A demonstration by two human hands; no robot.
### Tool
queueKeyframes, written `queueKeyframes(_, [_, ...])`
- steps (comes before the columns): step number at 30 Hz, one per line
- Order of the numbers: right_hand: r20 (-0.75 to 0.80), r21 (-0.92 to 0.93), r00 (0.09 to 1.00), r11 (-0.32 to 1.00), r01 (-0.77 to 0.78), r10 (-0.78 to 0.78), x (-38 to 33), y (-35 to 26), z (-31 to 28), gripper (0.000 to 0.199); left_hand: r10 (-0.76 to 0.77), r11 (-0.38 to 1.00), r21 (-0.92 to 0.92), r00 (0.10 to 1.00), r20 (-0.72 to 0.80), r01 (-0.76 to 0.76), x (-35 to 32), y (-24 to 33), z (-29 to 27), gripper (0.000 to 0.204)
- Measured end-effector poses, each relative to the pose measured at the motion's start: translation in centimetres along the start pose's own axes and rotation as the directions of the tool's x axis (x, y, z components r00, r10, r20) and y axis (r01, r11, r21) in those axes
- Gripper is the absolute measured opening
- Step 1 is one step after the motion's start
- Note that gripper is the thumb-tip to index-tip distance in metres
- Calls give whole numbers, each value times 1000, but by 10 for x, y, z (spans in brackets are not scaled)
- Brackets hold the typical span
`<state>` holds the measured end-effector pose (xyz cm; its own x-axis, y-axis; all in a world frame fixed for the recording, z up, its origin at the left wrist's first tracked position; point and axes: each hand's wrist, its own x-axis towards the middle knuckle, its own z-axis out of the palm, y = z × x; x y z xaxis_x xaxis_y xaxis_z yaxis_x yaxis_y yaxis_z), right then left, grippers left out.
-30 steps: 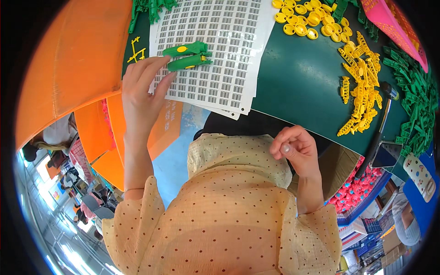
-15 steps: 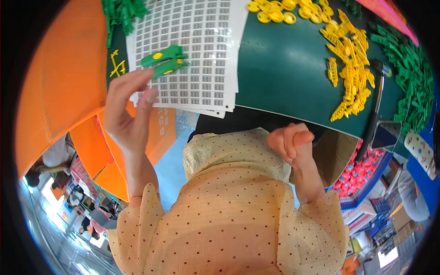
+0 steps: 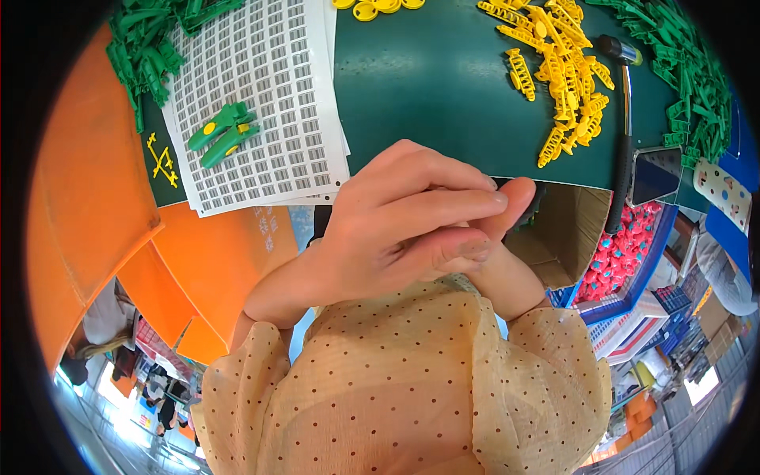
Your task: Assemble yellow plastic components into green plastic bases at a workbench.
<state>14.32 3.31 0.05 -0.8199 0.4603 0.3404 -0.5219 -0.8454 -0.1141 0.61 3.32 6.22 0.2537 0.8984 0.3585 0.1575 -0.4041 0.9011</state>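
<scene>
Left hand: left hand [image 3: 396,229] is raised close under the camera, fingers [image 3: 443,207] bent and laid over the other hand; whether anything is pinched inside cannot be told.
Right hand: right hand [image 3: 499,218] sits beneath the left, mostly covered; only a thumb or fingertip shows past the left fingers, so how far it is closed cannot be told.
Clothing: cream dotted blouse [image 3: 396,388] fills the lower middle, both sleeves running up to the joined hands.
Table: dark green table [image 3: 443,87] lies just beyond the hands, its near edge right behind them.
Label sheets: stack of white label sheets [image 3: 261,111] rests on the table's left part, hanging over the near edge.
Green pieces: two green plastic pieces with yellow dots [image 3: 222,134] lie side by side on the sheets, well apart from both hands.
Yellow parts: pile of yellow plastic parts [image 3: 562,79] lies on the table's right side.
Hammer: hammer [image 3: 621,119] lies beside the yellow pile, its head far, its handle toward the near edge.
Phone: dark phone [image 3: 655,174] sits at the table's right edge.
Far heaps: green plastic parts [image 3: 142,47] at far left and more of them [image 3: 681,71] at far right.
Left side: orange bins [image 3: 87,198].
Right side, below table: cardboard box [image 3: 566,229] and a blue crate of pink parts [image 3: 625,253].
</scene>
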Motion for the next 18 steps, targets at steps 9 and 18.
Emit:
queueKeyframes(9, [-241,-413,968,895,-169,72,-7,10,-8,77,-269,943,-181,960,82,280,2,6,4,24])
queueKeyframes(18, [-156,-52,954,962,-268,257,0,8,4,78,-559,526,-655,801,215,542,-3,7,4,20])
